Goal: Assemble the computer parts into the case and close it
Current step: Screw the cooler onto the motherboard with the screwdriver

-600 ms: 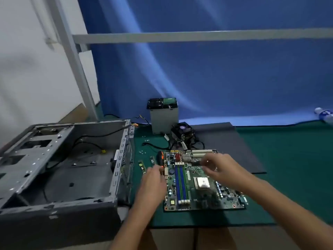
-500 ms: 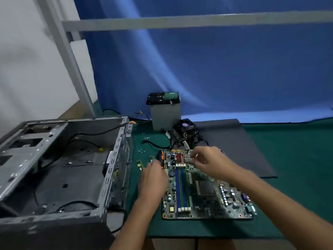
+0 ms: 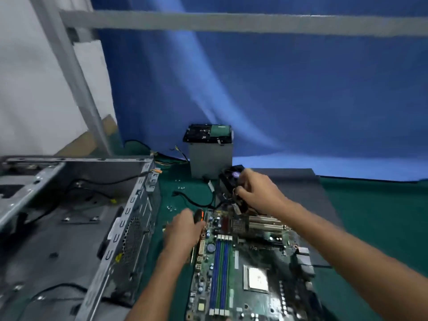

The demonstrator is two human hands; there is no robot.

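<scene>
Right hand (image 3: 257,193) closes around the cooler fan (image 3: 231,181), likely for mounting; left hand (image 3: 185,230) lies flat beside the motherboard (image 3: 243,269), apparently steadying it

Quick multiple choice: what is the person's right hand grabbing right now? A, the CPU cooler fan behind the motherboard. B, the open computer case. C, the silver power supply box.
A: the right hand closes its fingers on the black CPU cooler fan just behind the motherboard.

no legible text, motherboard (image 3: 243,269) markings too blurred
</scene>
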